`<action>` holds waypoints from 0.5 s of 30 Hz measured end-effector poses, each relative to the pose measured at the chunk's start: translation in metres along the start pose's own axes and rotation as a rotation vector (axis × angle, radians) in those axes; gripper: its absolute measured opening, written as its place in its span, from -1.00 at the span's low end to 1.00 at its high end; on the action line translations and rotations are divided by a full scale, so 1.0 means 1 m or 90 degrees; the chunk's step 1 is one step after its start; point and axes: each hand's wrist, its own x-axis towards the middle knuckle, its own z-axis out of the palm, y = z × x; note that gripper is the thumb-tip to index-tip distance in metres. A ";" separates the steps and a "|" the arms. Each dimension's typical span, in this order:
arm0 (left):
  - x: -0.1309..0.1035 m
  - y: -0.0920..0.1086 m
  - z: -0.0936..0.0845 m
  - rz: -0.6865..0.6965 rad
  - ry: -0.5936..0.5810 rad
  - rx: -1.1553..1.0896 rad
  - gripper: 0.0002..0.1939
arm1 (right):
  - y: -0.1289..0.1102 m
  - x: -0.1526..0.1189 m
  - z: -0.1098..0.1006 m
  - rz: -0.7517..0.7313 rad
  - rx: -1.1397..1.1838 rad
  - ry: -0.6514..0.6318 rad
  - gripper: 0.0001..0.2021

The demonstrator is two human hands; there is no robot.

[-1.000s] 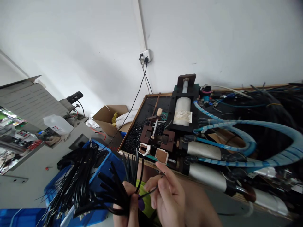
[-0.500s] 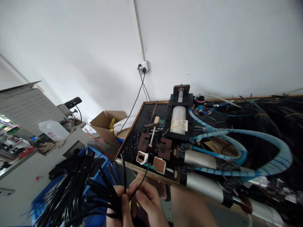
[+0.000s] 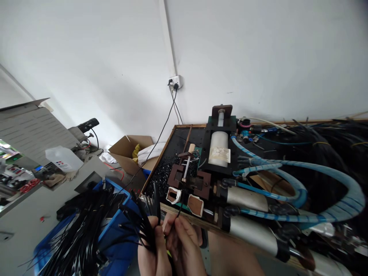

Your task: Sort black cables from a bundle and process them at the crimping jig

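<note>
At the bottom centre, my left hand (image 3: pixel 153 247) is closed round a bunch of black strips (image 3: pixel 143 226), whose ends fan out up and to the left. Just right of it, my right hand (image 3: pixel 184 245) pinches one thin black strip (image 3: pixel 180 209) that reaches up to the clamp of the machine. Above my hands the brown metal clamp block (image 3: pixel 188 178) sits at the near edge of the bench, with two taped brown pads (image 3: pixel 196 205) in front. Small black cut bits (image 3: pixel 161 172) lie left of the clamp.
A blue crate (image 3: pixel 115 230) with long black strips stands at lower left, beyond it an open cardboard box (image 3: pixel 128 151). Silver air cylinders (image 3: pixel 250 230) and blue-wrapped hoses (image 3: pixel 330 172) occupy the bench at right. A dark cable hangs from the wall socket (image 3: pixel 175 81).
Both hands have shifted slightly right and up towards the clamp. The strip in my right hand now reaches up between the pads. The view has moved a little.
</note>
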 end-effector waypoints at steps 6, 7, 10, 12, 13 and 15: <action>-0.001 0.002 0.007 -0.028 0.033 0.011 -0.52 | -0.024 -0.003 0.012 0.064 0.037 0.018 -0.59; -0.001 0.004 0.009 -0.038 0.031 -0.005 -0.52 | -0.029 -0.003 0.015 0.070 0.046 0.025 -0.60; -0.001 0.011 0.014 -0.053 0.000 -0.051 -0.49 | -0.036 -0.004 0.020 0.075 0.079 0.038 -0.62; -0.001 0.016 0.016 -0.054 -0.020 -0.065 -0.47 | -0.038 -0.004 0.021 0.081 0.095 0.032 -0.63; 0.000 0.018 0.016 -0.054 -0.022 -0.068 -0.48 | -0.038 -0.004 0.021 0.085 0.099 0.030 -0.64; 0.000 0.019 0.016 -0.050 -0.020 -0.064 -0.49 | -0.038 -0.003 0.021 0.091 0.098 0.026 -0.64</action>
